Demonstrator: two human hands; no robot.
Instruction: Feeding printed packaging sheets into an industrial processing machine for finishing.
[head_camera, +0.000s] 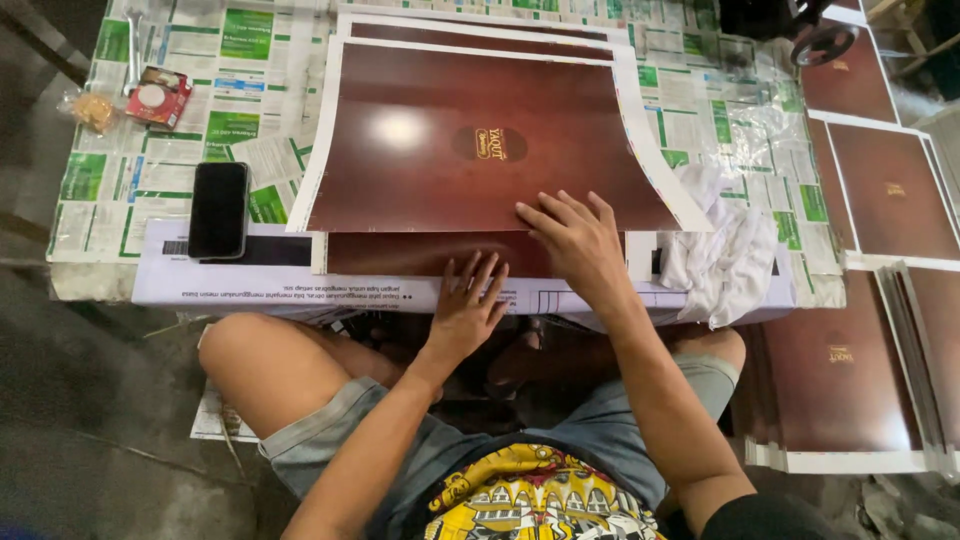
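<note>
A glossy dark-brown printed sheet (470, 140) with a white border lay on top of a stack on the newspaper-covered work surface (150, 170). The right hand (580, 240) pressed flat on the sheet's near edge. The left hand (468, 300) rested, fingers spread, just below that edge. A black phone (218, 210) lay left of the sheet; a white cloth (725, 250) lay right of it.

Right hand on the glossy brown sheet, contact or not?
Touching. Head view shows the right hand lying flat on the brown sheet, fingers spread at its near edge.
</note>
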